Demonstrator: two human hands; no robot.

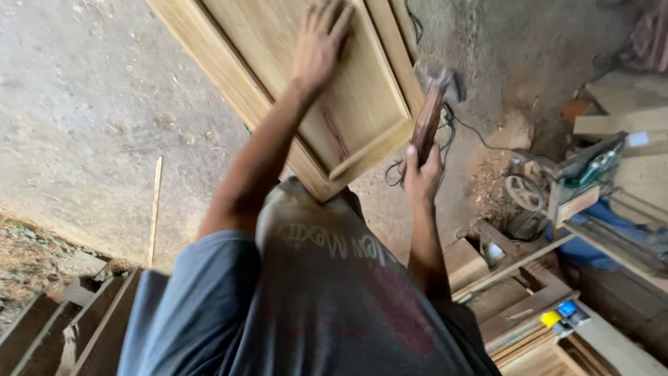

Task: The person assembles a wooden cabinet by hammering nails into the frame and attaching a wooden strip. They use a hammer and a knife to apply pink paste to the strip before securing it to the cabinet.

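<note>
On one wooden door panel [348,90] rests the left hand [319,45]; the right hand [421,174] holds one hammer [428,115].

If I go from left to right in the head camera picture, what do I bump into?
Thin wooden stick → left hand flat on the wooden door panel → right hand gripping a hammer → green power tool.

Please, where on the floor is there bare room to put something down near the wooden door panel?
Bare concrete floor lies left of the door panel, bordered below by a thin stick. Right of the panel it is crowded: cables, a machine and stacked timber.
</note>
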